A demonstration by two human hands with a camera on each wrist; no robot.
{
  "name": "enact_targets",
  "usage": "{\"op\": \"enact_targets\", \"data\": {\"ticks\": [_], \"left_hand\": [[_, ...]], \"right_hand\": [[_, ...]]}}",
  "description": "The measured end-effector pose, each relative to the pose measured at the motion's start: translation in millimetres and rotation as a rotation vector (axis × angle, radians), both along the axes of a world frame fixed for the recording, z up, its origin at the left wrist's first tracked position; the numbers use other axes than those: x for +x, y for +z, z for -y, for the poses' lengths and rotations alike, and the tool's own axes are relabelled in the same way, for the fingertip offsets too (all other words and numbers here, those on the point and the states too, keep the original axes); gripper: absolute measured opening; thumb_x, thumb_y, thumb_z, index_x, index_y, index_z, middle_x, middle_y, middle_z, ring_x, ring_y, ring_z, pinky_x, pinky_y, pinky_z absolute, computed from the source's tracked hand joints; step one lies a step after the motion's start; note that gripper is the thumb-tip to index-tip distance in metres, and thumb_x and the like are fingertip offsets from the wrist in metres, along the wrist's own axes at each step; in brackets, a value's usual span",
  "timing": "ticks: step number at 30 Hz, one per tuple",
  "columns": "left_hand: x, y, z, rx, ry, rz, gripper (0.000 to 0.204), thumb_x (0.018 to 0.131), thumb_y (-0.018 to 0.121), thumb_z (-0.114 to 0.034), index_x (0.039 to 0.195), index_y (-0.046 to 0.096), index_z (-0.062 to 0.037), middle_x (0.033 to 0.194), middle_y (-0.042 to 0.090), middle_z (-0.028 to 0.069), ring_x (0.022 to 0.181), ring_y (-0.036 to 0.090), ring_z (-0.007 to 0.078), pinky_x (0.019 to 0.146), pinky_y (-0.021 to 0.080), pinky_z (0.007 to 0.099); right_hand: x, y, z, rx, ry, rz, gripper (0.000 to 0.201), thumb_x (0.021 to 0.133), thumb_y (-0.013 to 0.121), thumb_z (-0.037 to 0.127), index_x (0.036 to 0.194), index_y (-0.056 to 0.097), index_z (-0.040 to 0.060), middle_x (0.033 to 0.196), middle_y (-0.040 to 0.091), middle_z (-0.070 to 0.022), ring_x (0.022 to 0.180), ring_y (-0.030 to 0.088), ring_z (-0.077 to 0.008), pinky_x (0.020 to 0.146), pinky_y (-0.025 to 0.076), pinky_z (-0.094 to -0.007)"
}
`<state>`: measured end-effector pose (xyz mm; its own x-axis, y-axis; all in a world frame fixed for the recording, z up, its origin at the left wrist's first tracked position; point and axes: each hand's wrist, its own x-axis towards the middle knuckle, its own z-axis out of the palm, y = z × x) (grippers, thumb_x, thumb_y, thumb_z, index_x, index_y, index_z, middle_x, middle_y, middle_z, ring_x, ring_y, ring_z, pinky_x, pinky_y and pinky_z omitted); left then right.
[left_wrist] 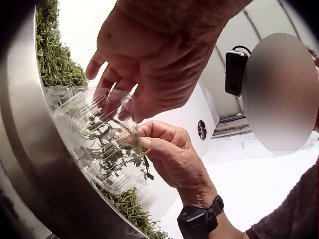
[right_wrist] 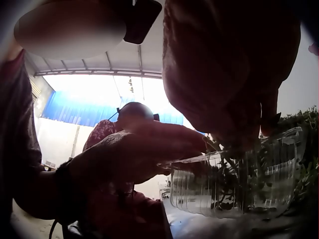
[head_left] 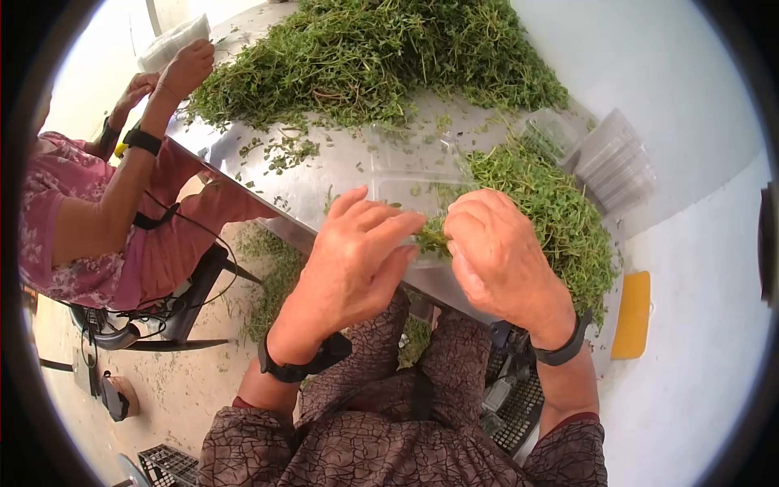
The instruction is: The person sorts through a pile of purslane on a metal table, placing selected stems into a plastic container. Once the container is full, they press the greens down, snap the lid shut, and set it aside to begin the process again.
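Observation:
A clear plastic container (head_left: 398,188) stands near the front edge of the metal table, its lid tilted up behind. Leafy green sprigs (left_wrist: 107,149) show through its wall in the left wrist view. Over its near side my right hand (head_left: 505,253) pinches a small bunch of sprigs (head_left: 433,235) between thumb and fingers. My left hand (head_left: 357,253) is at the other end of this bunch, fingers loosely stretched, index fingertip right by the leaves. From the right wrist, both hands appear dark above the container's rim (right_wrist: 294,133).
A big heap of greens (head_left: 365,57) covers the back of the table (head_left: 324,166); a smaller pile (head_left: 560,219) lies to the right. Stacked clear containers (head_left: 618,158) lean by the wall. Another person (head_left: 89,203) sits at left. A yellow board (head_left: 631,316) and black crate (head_left: 523,406) are at right.

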<state>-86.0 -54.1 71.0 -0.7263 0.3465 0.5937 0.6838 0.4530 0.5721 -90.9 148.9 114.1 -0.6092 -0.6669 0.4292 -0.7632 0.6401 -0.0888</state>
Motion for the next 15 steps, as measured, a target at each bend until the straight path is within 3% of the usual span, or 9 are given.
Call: {"op": "enact_targets", "data": {"ticks": [4,15], "left_hand": [[0.4,-0.1,-6.9,-0.063,0.028,0.036,0.024,0.075,0.067,0.002,0.099,0.07,-0.0027,0.081,0.067,0.0125,0.082,0.065,0.0294,0.106,0.038,0.0506],[-2.1,-9.7,-16.1,-0.119,0.083,-0.078,0.009,0.074,0.067,0.002,0.082,0.069,-0.0023,0.071,0.063,0.0089,0.07,0.063,0.0259,0.101,0.042,0.0478]], "right_hand": [[-1.5,-5.2,-0.4,-0.08,0.041,0.005,0.019,0.067,0.065,0.0,0.083,0.055,-0.0011,0.088,0.057,-0.0154,0.095,0.056,-0.0335,0.087,0.046,-0.043],[-4.4,-12.3,9.4,-0.04,0.036,-0.158,0.014,0.066,0.066,0.002,0.079,0.06,0.0004,0.084,0.06,-0.0118,0.094,0.058,-0.029,0.092,0.045,-0.0417]]}}
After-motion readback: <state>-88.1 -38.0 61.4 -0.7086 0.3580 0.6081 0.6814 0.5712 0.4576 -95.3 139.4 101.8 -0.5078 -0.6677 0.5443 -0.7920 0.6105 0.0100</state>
